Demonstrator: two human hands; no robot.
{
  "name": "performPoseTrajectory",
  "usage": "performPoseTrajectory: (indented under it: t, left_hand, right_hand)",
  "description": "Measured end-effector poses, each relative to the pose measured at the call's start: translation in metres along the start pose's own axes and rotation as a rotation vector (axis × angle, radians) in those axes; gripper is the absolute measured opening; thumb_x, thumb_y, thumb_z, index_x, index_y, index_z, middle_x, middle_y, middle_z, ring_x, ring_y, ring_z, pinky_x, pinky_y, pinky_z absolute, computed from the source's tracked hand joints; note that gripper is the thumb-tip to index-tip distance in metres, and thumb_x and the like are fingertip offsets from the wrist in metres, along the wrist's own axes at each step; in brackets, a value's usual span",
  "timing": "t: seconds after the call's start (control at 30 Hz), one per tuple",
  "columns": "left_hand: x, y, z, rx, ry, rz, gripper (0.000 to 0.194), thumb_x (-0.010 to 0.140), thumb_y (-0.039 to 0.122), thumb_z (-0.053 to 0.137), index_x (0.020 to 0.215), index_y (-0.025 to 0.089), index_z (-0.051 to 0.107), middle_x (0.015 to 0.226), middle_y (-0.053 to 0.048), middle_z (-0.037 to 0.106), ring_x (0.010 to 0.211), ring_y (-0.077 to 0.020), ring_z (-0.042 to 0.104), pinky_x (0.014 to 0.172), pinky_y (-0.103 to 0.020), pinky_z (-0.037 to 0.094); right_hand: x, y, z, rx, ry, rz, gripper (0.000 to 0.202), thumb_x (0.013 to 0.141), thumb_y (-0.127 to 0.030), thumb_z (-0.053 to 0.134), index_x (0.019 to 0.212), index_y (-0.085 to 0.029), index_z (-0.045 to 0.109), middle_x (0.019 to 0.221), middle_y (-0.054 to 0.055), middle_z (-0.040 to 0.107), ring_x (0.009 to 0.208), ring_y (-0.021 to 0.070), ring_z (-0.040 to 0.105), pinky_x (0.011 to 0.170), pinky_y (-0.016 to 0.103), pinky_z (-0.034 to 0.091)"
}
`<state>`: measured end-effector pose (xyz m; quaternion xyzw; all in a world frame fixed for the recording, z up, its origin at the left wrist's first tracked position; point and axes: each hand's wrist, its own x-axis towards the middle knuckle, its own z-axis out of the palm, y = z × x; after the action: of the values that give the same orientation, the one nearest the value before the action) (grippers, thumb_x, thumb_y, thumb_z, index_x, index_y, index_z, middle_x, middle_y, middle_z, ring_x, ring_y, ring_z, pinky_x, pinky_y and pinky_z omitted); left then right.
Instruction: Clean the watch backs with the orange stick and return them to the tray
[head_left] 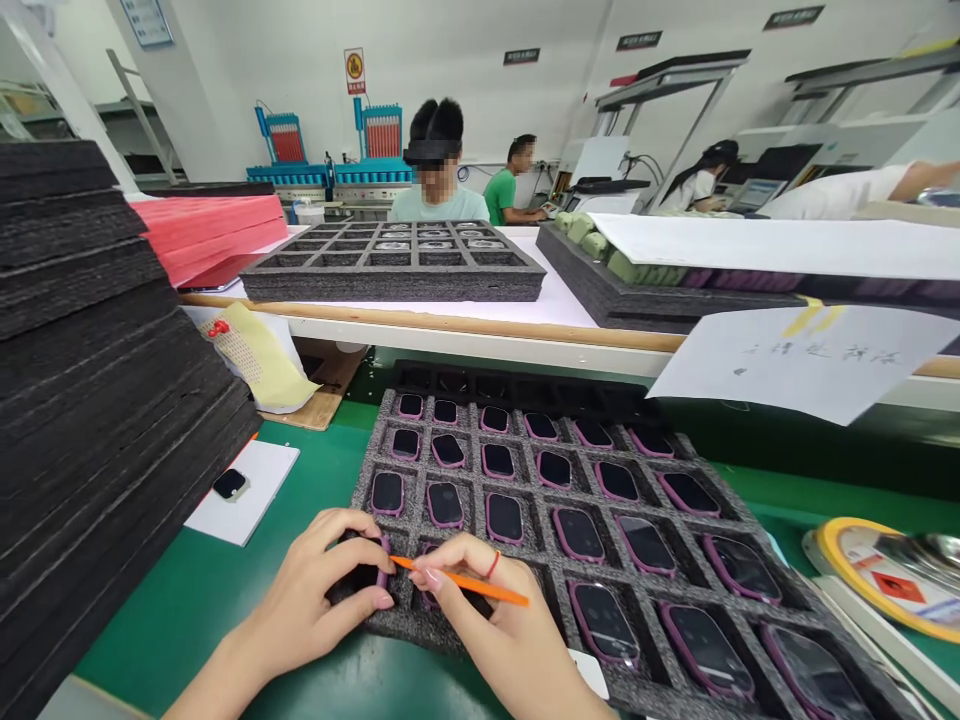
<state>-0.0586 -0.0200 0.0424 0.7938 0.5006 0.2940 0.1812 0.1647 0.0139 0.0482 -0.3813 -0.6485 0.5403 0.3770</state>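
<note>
My left hand [330, 570] grips a purple-framed watch case [383, 562] at the near left corner of a black foam tray [465, 480]. Its fingers curl over the case and hide much of it. In my right hand [495, 610] is a thin orange stick [480, 585], pinched like a pen. The stick's tip points left and meets, or nearly meets, the side of the case. Rows of other purple watch cases with dark glass faces, such as this one [504, 518], sit in the tray's pockets. One more is partly hidden under my right hand.
Black foam sheets [97, 400] are stacked high at the left. Beside them a pale watch case [230, 485] lies on a white pad [251, 500]. A yellow-rimmed round tin [892, 575] stands right. Another foam tray [390, 285] rests on the shelf ahead; several people work beyond.
</note>
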Motion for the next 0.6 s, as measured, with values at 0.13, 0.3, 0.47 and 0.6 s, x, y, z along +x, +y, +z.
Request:
performPoseTrajectory:
  t: [0.13,0.3,0.47,0.6]
  left_hand:
    - [-0.001,0.001,0.001,0.009,0.012,-0.01,0.008,0.098,0.032,0.058,0.102,0.028,0.065,0.113,-0.004,0.059,0.105,-0.022,0.058,0.09,-0.033,0.046]
    - [-0.001,-0.001,0.003,0.004,0.038,-0.007,0.008,0.097,0.033,0.06,0.104,0.03,0.062,0.112,-0.003,0.061,0.106,-0.0213,0.06,0.09,-0.033,0.049]
    - [-0.008,-0.014,0.01,0.056,0.186,-0.056,0.034,0.092,0.044,0.065,0.119,0.029,0.051,0.109,-0.003,0.067,0.1,-0.0208,0.067,0.086,-0.029,0.055]
    - [-0.019,-0.028,0.017,0.147,0.247,-0.046,0.038,0.09,0.053,0.064,0.118,0.029,0.055,0.11,-0.002,0.07,0.1,-0.0227,0.07,0.084,-0.03,0.059]
  right_hand:
    - [0.0,0.002,0.001,-0.021,-0.017,-0.013,0.023,0.094,-0.036,0.057,0.084,-0.02,0.068,0.08,0.004,0.075,0.075,0.0189,0.069,0.066,0.026,0.047]
    - [0.002,0.001,0.004,-0.034,-0.02,-0.014,0.022,0.094,-0.035,0.057,0.084,-0.019,0.069,0.08,0.005,0.076,0.076,0.0195,0.07,0.066,0.026,0.048]
    - [0.004,-0.001,0.004,-0.05,-0.011,-0.011,0.016,0.091,-0.028,0.062,0.086,-0.019,0.074,0.081,0.003,0.077,0.076,0.0182,0.071,0.072,0.026,0.051]
    - [0.006,-0.002,0.011,0.026,0.042,-0.049,0.013,0.087,-0.022,0.065,0.086,-0.017,0.077,0.083,0.004,0.078,0.077,0.0174,0.073,0.072,0.024,0.053]
